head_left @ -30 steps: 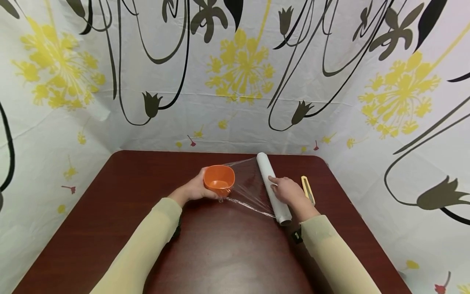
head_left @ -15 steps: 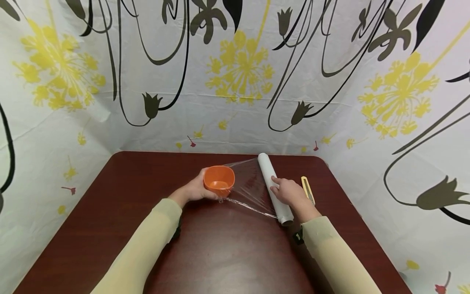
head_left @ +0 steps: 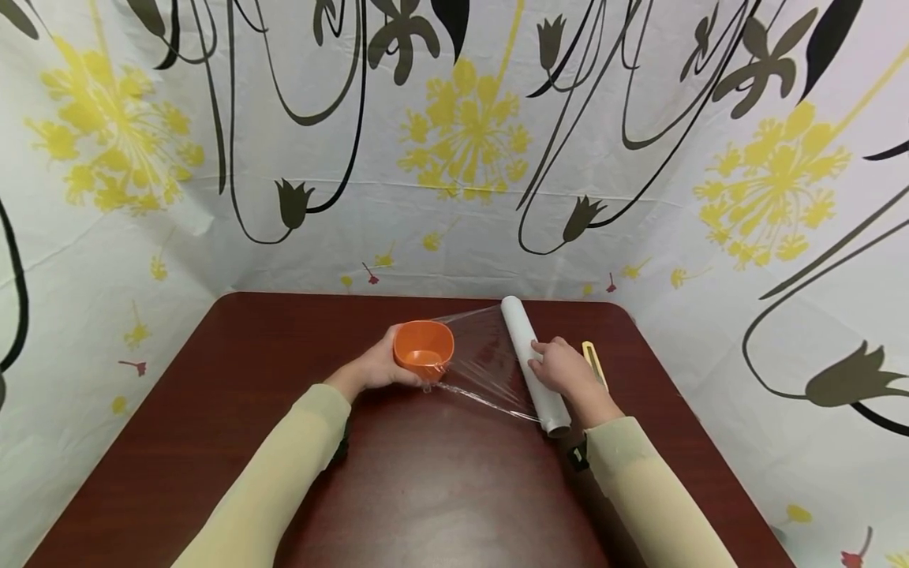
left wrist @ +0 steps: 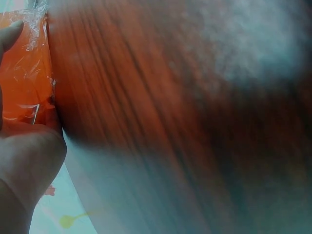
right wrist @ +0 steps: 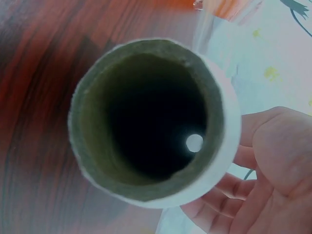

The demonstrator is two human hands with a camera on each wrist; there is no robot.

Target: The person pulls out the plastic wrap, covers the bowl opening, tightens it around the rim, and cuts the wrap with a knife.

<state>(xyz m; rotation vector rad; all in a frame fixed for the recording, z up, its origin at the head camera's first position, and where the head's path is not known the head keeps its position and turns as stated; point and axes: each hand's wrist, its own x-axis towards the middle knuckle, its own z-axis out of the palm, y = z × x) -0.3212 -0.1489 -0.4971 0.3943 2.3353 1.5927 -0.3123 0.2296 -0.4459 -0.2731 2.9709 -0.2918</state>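
Note:
My left hand (head_left: 379, 360) grips an orange bowl (head_left: 424, 347) from its left side, the bowl's hollow facing the head camera. Wrinkled clear film clings to the bowl's side (left wrist: 22, 80) in the left wrist view. From there a sheet of cling film (head_left: 486, 359) stretches right to a white cling film roll (head_left: 527, 347), which lies slanted on the table. My right hand (head_left: 566, 368) touches the roll's right side with its fingers loosely extended. Up close in the right wrist view, the hollow end of the roll (right wrist: 229, 131) hides part of that hand.
Just right of my right hand lies a yellow utility knife (head_left: 592, 359), partly hidden by the hand. The dark red-brown table (head_left: 440, 489) ends at a patterned cloth backdrop (head_left: 398, 158) behind and at the sides.
The roll and my right hand have shifted slightly to the right, and the film between roll and bowl spans a little farther. My left hand and the bowl have stayed in place.

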